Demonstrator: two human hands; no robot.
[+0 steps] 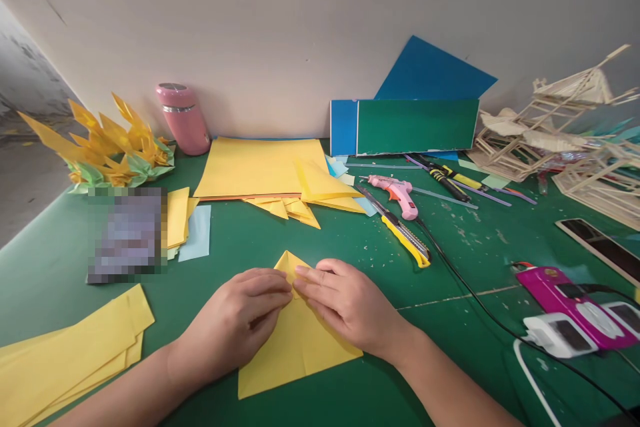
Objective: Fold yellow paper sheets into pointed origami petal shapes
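Observation:
A folded sheet of yellow paper [295,347] lies on the green table [250,247] right in front of me, its pointed tip facing away. My left hand [235,323] rests on its left half with fingers curled and fingertips pressing near the tip. My right hand [345,303] lies on the right half, fingers pressed together on the fold at the tip. Both hands meet at the paper's top point.
A stack of yellow sheets [260,167] with folded pieces [300,207] lies behind. More yellow paper [70,360] sits at the near left. A pink bottle [183,118], pink glue gun [397,193], yellow utility knife [405,233], power strip [570,320] and stick models [550,127] stand around.

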